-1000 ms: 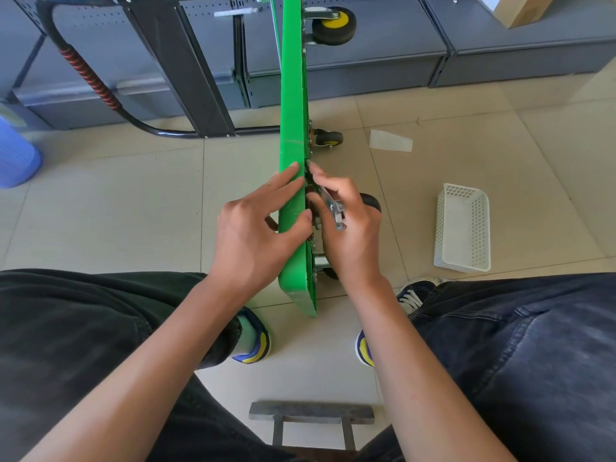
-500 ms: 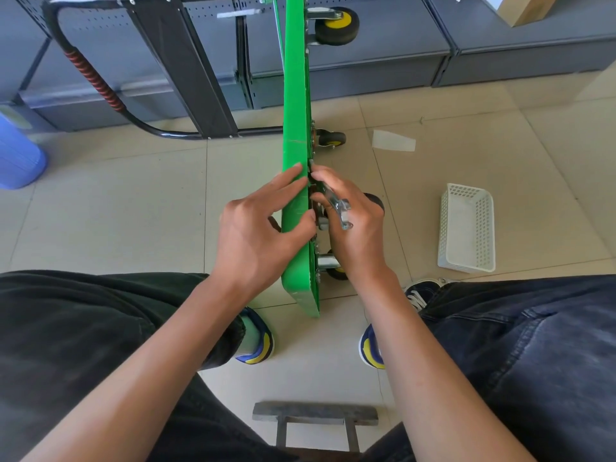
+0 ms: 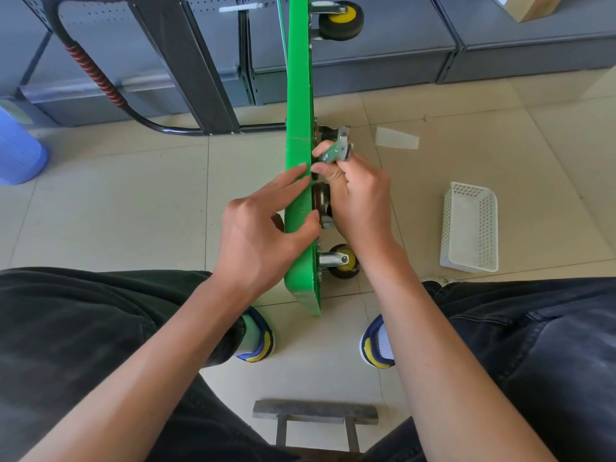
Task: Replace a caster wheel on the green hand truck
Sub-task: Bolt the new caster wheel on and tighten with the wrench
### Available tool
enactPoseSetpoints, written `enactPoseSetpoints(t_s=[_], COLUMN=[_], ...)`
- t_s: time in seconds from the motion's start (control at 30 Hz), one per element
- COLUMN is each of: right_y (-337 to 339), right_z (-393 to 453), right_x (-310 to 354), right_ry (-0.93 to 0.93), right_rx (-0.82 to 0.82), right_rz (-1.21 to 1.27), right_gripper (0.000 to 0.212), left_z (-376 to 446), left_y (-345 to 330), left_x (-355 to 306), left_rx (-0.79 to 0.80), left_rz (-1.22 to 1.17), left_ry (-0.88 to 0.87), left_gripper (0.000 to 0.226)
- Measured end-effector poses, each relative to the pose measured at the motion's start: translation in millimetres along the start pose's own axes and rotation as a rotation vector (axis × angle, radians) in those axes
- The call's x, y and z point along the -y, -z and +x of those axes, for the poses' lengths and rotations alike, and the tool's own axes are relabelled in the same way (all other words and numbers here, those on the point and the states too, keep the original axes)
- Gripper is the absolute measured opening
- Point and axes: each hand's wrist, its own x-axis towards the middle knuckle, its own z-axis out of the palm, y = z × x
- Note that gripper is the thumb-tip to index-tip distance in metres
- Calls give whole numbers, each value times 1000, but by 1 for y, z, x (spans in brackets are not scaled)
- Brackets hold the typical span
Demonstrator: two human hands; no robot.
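Fingers [image 3: 293,181] of the left hand [image 3: 256,235] lie fairly straight across the top edge of the green hand truck deck [image 3: 300,95], thumb hooked on the near side, so it's steadying the deck, which stands on its edge between the person's knees. Right hand [image 3: 360,201] is on the underside of the deck, fingers curled tight around a small silver wrench [image 3: 336,148], whose head pokes up and away past the knuckles. Just under that palm sits a caster mount, mostly hidden, can't tell if the wrench is on a bolt. Closer to the wrist there's a yellow-hub caster wheel [image 3: 343,261], and another one [image 3: 340,20] way past the fingertips. White plastic basket [image 3: 470,228] lies on the floor tiles off to the right.
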Motion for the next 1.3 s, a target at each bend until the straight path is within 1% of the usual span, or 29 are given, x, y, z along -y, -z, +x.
enactPoseSetpoints(t_s=[0.07, 0.23, 0.4, 0.67, 0.77, 0.9, 1.0, 1.3], right_y=[-2, 0, 4, 12, 19, 27, 32, 43], right_z=[6, 19, 25, 21, 16, 9, 7, 8], right_x=[1, 4, 9, 13, 14, 17, 18, 15], right_ry=[-19, -95, -184, -313, -398, -433, -450, -478], right_rx=[-4, 42, 107, 163, 127, 35, 3, 19], right_rz=[-2, 7, 4, 131, 252, 298, 287, 221], right_gripper=[24, 18, 18, 18, 12, 10, 11, 14], left_z=[-1, -1, -2, -3, -3, -3, -4, 4], left_y=[1, 1, 1, 4, 5, 6, 8, 18], left_x=[0, -1, -2, -3, -2, -1, -2, -9], left_rx=[2, 9, 3, 13, 18, 24, 24, 40], left_rz=[4, 13, 33, 32, 36, 61, 83, 272], left_ry=[2, -8, -28, -23, -34, -51, -67, -141], left_gripper=[47, 47, 46, 46, 45, 44, 41, 35])
